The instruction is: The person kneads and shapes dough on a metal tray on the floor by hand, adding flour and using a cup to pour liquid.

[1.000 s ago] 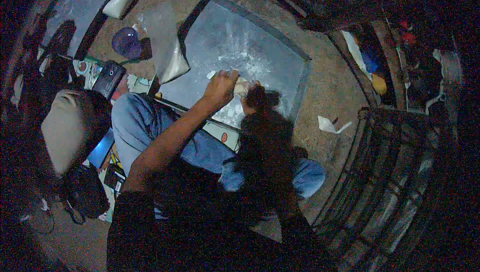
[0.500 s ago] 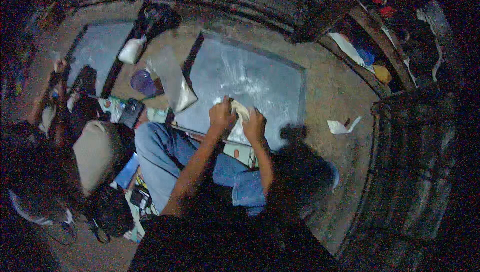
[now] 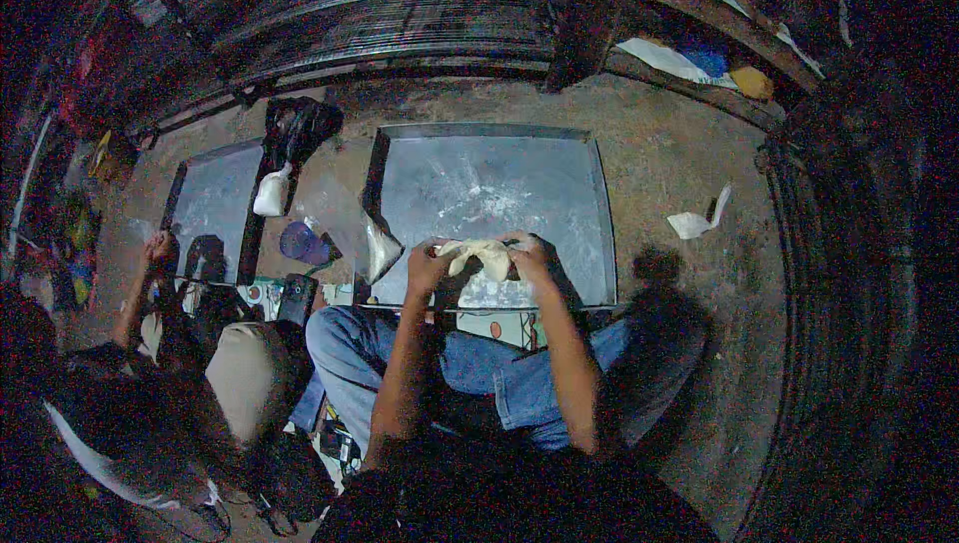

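Note:
A pale, floppy piece of dough (image 3: 483,256) stretches between my two hands above the near part of a shallow dark metal tray (image 3: 415,173). My left hand (image 3: 428,268) is closed on the dough's left end. The fingers of my right hand (image 3: 529,257) pinch its right end. The middle of the dough sags in a loose fold. White flour (image 3: 484,199) is scattered across the tray, with a thicker patch below the dough. By the tray's left edge stands a clear plastic bag (image 3: 383,251) with white powder inside.
To the left, a co-worker's hand (image 3: 158,247) is at a second metal tray (image 3: 215,183). Between the trays are a white bag (image 3: 271,193), a black bag (image 3: 300,128), a purple container (image 3: 303,242) and a phone (image 3: 297,297). White paper (image 3: 689,224) lies on the floor at right.
My hands have moved farther apart, and the dough between them is now spread wider. The whole view has tilted, so the trays appear lower and straighter.

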Available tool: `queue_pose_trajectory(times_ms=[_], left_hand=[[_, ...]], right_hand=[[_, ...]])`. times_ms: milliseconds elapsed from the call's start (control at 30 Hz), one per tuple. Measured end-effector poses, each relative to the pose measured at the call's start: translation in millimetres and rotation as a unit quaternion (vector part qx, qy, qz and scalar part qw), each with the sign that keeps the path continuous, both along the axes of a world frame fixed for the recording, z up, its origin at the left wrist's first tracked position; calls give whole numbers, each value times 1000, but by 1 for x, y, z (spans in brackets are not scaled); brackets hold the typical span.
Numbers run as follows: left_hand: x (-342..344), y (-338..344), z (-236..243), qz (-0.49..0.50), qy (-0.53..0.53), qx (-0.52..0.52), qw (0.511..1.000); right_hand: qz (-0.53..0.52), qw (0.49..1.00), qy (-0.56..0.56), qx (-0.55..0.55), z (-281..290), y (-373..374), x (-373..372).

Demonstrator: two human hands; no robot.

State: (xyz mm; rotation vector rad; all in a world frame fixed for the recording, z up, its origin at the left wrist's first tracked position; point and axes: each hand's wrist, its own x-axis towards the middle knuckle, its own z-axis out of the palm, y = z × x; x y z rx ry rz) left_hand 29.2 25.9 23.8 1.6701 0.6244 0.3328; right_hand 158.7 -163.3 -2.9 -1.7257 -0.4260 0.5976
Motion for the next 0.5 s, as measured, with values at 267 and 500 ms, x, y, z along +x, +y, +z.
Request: queue_pose_trajectory(times_ms=[267,500], left_hand=[[-21,-1,49,-107,14,-42,993],[-23,-12,23,-53,15,-268,962]], right_hand=[[27,985,164,39,41,-17,2],[-73,931,310,178,20,-21,0]])
